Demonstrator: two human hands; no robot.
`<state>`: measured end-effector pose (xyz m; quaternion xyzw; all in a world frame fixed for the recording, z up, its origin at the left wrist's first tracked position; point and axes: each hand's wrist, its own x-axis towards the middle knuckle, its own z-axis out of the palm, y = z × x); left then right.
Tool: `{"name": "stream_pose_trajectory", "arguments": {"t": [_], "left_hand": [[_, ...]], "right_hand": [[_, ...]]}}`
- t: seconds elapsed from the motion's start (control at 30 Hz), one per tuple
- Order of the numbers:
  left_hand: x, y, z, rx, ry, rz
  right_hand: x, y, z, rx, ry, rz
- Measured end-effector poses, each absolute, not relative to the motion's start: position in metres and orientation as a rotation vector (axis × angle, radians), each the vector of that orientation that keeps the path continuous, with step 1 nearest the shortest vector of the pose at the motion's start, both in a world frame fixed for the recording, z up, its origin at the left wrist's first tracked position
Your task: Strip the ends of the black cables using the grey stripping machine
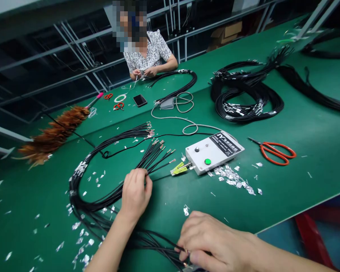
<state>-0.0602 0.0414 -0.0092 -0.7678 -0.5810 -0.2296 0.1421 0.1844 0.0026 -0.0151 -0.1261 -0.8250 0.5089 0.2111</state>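
While left hand and right hand pinch black cables, green tabletop shows between.

We are in a workshop, and we know it because we see a long green work table with bundles of black wires, a white box with a green button, orange scissors, lots of little silver scraps, and another person working across from us.
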Motion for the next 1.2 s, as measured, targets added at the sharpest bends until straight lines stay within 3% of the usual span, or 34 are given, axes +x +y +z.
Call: {"name": "stream_pose_trajectory", "arguments": {"t": [0.2, 0.43, 0.53, 0.93, 1.2], "left_hand": [[-0.015, 0.025, 0.014, -2.59, -1.808, -1.104], [-0.001, -0.002, 0.023, -2.664, -2.192, -1.35], [0.0, -0.008, 0.021, -2.62, -2.393, -1.424], [0.006, -0.01, 0.014, -2.379, -2.627, -1.7], [0.008, -0.01, 0.013, -2.332, -2.576, -1.743]], "right_hand": [[0.184, 0.008, -0.015, -0.273, -2.327, 1.432], [0.191, 0.033, -0.008, -0.836, -1.857, 1.196], [0.184, 0.033, -0.011, -0.855, -1.714, 1.132], [0.172, 0.016, -0.024, -0.789, -2.03, 0.48], [0.167, 0.032, -0.016, -0.977, -1.519, 1.216]]}}
